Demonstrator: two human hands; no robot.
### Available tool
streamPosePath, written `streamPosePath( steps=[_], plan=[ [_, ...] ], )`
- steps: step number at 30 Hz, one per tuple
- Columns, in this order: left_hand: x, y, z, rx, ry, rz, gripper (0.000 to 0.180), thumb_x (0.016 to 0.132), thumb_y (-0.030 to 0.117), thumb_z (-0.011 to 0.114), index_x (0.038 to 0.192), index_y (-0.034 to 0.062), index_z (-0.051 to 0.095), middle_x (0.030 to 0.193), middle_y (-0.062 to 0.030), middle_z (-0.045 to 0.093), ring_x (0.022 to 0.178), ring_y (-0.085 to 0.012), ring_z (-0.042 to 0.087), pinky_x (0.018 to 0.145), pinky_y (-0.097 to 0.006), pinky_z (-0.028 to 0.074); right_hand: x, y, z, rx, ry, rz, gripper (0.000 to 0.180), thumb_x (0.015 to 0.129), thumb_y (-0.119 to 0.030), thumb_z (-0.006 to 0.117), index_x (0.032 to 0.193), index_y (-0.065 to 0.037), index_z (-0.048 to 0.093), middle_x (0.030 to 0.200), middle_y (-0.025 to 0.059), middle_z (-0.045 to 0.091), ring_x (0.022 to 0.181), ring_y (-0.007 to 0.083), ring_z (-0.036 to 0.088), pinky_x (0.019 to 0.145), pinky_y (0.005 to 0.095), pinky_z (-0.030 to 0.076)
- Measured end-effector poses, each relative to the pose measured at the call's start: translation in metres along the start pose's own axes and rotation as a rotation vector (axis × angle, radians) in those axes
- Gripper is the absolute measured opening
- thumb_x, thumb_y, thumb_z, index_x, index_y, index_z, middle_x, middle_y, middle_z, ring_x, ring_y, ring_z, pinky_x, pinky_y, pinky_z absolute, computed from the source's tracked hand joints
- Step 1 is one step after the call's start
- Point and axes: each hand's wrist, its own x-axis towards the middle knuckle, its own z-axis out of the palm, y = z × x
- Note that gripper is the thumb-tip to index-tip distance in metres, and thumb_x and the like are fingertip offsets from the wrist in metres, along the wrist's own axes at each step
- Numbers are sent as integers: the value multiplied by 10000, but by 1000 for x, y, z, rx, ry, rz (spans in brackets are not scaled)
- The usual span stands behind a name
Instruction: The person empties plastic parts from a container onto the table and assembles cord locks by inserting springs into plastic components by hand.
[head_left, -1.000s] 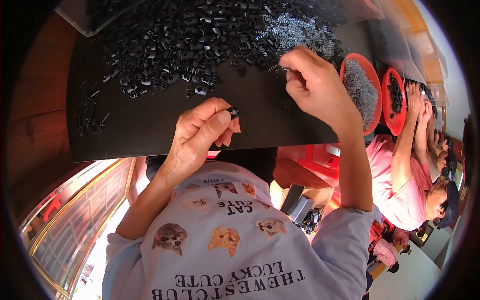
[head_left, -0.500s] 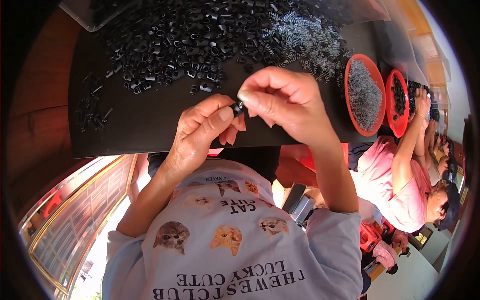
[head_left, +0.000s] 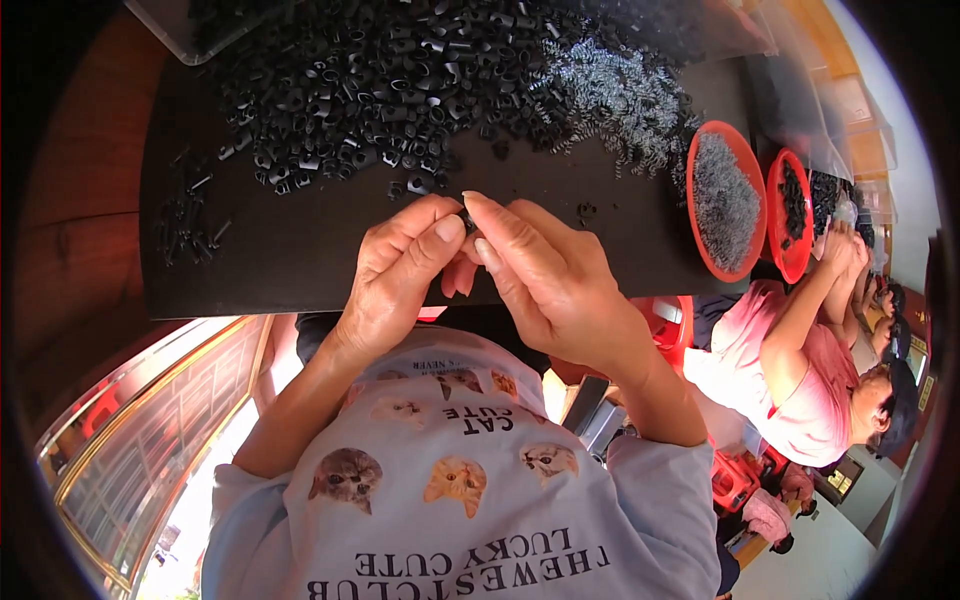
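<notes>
So our right hand (head_left: 560, 290) has come back from the spring pile and now meets our left hand (head_left: 400, 270) over the black desk (head_left: 300, 250); a second ago it was still out there picking. Both grips are pinched together on one small black plastic piece (head_left: 467, 222), looks like we're fitting something into it. Further out: the heap of black pieces (head_left: 380, 80), the wire springs (head_left: 630, 100), two red bowls (head_left: 700, 215).

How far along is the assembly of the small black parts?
Done: a few black pieces lie apart at the mat's left; whether they are finished I cannot tell. In hand: left hand and right hand pinch one small black part together. Left: a large heap of black parts, a spring pile.
</notes>
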Motion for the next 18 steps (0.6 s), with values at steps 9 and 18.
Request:
streamPosePath(
  steps=[9, 18],
  plan=[
    [0, 0, -1, 46, -44, 0, 274, 1020, 235, 462, 940, 8, 592, 824, -30, 603, 648, -75, 525, 597, -222, 438, 28, 40, -41, -192, -6, 37, 157, 880, -3, 621, 1035, -15, 642, 813, 66, 556, 682, 165, 557, 613, 269, 450],
    [0, 2, -1, 74, -47, -3, 265, 1015, 223, 464, 920, 11, 591, 809, -25, 604, 647, -64, 526, 572, -211, 417, 48, 53, -29, -658, -289, -11, 141, 832, -56, 655, 972, -52, 640, 902, 73, 576, 730, 282, 634, 595, 385, 501]
  ],
)
